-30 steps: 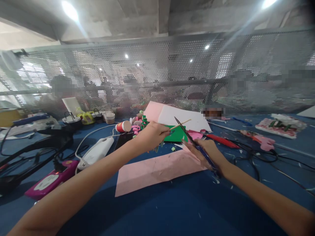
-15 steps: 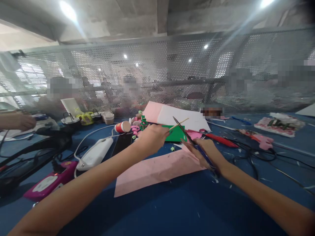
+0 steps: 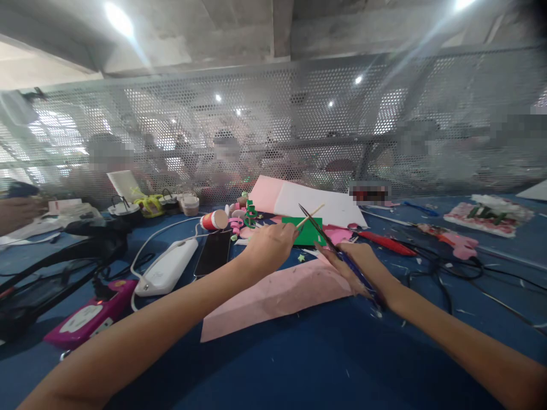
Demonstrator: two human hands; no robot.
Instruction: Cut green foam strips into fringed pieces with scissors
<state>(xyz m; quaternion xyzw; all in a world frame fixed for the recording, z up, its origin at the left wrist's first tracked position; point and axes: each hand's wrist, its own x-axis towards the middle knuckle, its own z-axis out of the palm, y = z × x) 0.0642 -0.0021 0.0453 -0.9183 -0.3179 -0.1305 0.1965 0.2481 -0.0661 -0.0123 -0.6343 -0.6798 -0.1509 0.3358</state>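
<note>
My left hand (image 3: 273, 244) is closed round a thin wooden stick (image 3: 314, 213), which points up and to the right. In my right hand (image 3: 361, 263) are scissors (image 3: 354, 267) with dark blades and blue handles. The blades cross the stick in view; whether they touch it cannot be made out. Behind the stick lies a green paper piece (image 3: 308, 232). Below both hands a long pink paper strip (image 3: 273, 296) rests on the blue table (image 3: 282, 370). A small green star (image 3: 301, 258) sits between the hands.
To the left are a phone (image 3: 213, 250), a white power bank (image 3: 168, 267), a purple power strip (image 3: 85, 322) and cables. White paper (image 3: 316, 204) lies at the back. On the right are a red tool (image 3: 387, 243) and a pink glue gun (image 3: 461, 246). Another person's hand (image 3: 17, 216) is far left.
My left hand and the stick have shifted slightly right, uncovering more of the phone. The other person's hand has moved left. My right hand still holds the scissors in nearly the same place.
</note>
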